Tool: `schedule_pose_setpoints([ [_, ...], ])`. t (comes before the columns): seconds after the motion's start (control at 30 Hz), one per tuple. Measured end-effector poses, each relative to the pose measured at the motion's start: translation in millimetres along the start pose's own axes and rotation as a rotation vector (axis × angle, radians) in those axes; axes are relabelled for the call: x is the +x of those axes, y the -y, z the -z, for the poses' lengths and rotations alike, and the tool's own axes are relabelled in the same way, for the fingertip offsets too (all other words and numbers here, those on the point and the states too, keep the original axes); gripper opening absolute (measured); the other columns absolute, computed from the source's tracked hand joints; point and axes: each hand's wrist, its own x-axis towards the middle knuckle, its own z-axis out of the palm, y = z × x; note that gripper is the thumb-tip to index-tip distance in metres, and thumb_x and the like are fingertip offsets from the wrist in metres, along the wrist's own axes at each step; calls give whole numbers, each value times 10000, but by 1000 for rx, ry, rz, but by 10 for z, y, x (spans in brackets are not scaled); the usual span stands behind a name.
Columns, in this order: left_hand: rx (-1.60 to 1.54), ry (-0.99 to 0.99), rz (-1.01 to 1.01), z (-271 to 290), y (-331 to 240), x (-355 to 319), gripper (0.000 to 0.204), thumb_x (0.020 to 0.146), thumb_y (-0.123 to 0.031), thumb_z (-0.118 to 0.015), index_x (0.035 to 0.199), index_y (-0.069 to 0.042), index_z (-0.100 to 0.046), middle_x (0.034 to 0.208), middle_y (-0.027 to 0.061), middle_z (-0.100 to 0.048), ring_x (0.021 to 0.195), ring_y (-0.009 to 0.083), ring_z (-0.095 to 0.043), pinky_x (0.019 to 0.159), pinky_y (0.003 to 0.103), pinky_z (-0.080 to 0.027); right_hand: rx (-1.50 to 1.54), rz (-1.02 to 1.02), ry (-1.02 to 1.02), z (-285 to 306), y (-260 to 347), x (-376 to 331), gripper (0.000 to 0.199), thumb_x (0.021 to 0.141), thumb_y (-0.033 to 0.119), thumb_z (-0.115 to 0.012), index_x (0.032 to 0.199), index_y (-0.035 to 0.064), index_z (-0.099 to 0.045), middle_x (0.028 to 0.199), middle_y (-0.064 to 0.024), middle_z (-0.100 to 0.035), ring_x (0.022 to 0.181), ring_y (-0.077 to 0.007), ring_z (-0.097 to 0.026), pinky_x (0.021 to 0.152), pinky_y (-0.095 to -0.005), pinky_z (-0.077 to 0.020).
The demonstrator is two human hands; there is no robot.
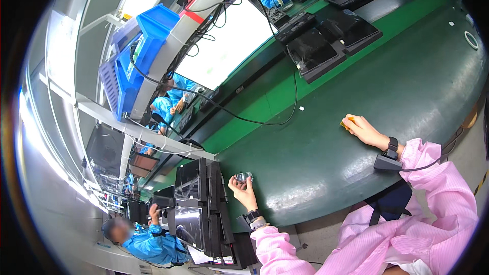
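My left hand (246, 195) is over the left end of the green work surface, its fingers closed around a small grey, partly shiny piece (243, 176) whose exact kind I cannot make out. Farther right, my right hand (365, 131) pinches a small yellow piece (348, 122) between thumb and fingertips, close to the tabletop. The fingers hide part of it. Both wrists carry dark bands, and a black box with a cable sits by the right one. The two hands are well apart.
Stacked black panels (191, 183) stand left of my left hand. More black panels (311, 51) lie at the back. A black cable (254, 120) droops over the green table (305, 173); a white ring (471, 40) lies far right. People in blue work nearby.
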Motion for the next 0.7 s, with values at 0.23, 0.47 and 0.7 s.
schedule_pose_setpoints([
  [0.23,110,127,102,46,-124,38,412,797,3,-693,1125,33,-446,1103,204,-559,904,207,-623,754,290,-540,13,-29,43,49,24,-28,376,971,314,-426,772,3,-495,576,-14,-419,541,-107,-381,525,-284,-337],
  [0.47,64,-14,-37,-36,-123,23,374,777,-53,-737,1023,60,-479,961,158,-622,818,161,-621,719,295,-528,-38,47,36,49,35,-49,360,960,277,-445,765,-18,-509,582,-77,-497,527,-152,-445,526,-315,-367],
  [0.7,87,-62,44,-94,-337,56,528,753,-82,-748,1169,64,-457,1135,204,-536,989,275,-578,870,380,-476,137,-55,73,84,-99,15,332,959,299,-451,877,4,-581,747,-21,-599,617,-90,-496,593,-251,-430],
])
